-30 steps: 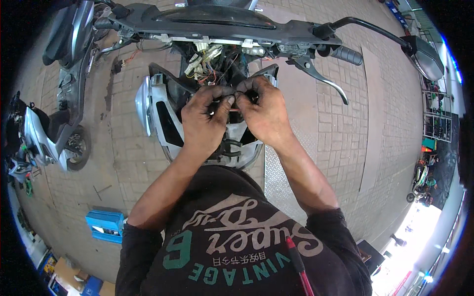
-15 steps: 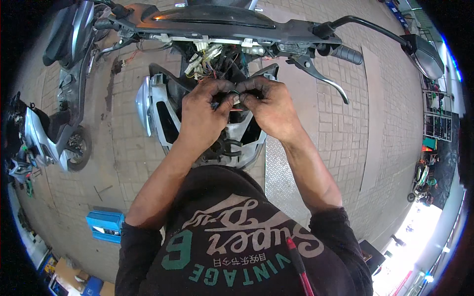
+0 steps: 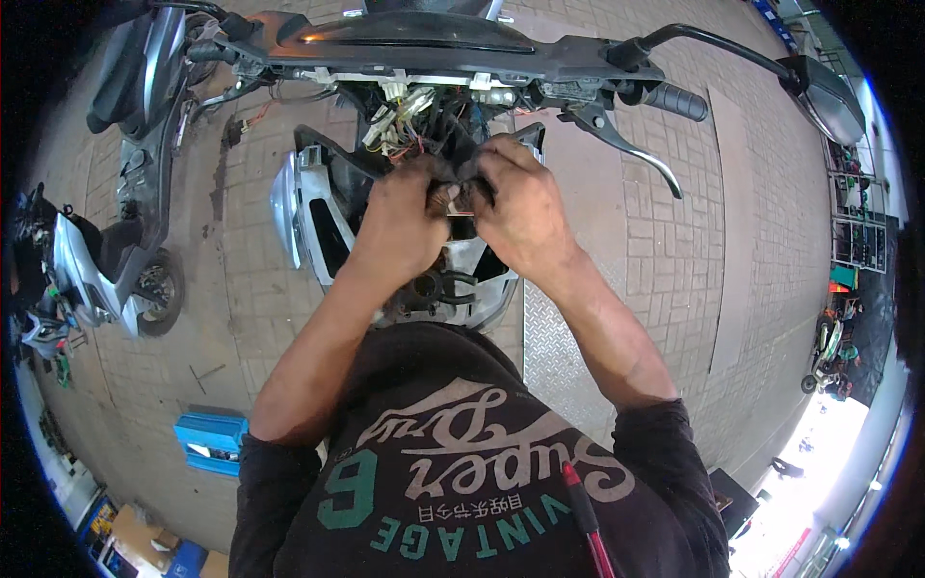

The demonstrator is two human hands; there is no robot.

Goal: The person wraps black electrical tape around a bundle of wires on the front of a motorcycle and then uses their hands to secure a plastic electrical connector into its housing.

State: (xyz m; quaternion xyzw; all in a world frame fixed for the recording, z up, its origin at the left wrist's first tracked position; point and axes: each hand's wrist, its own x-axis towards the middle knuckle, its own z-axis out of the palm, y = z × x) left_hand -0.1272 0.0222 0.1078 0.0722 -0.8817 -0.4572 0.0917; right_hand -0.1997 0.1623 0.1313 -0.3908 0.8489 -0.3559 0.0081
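A scooter with its front cover off stands before me, its handlebar (image 3: 462, 58) running across the top. Under the bar a bundle of coloured wires and white connectors (image 3: 409, 120) hangs out. My left hand (image 3: 405, 217) and my right hand (image 3: 525, 207) meet in the middle, both pinching the same dark wire bundle (image 3: 461, 173) just below the connectors. The fingertips hide what lies between them. The silver front fairing (image 3: 294, 207) sits below and to the left of my hands.
The right brake lever (image 3: 626, 144) and grip (image 3: 674, 98) jut out beside my right hand, with a mirror (image 3: 829, 96) further right. Another scooter (image 3: 125, 173) is parked at left. A blue box (image 3: 212, 441) lies on the paving. A metal ramp plate (image 3: 554, 352) is beneath my right forearm.
Both hands have stayed on the wire bundle, shifting slightly up toward the handlebar. The fingers have worked closer together.
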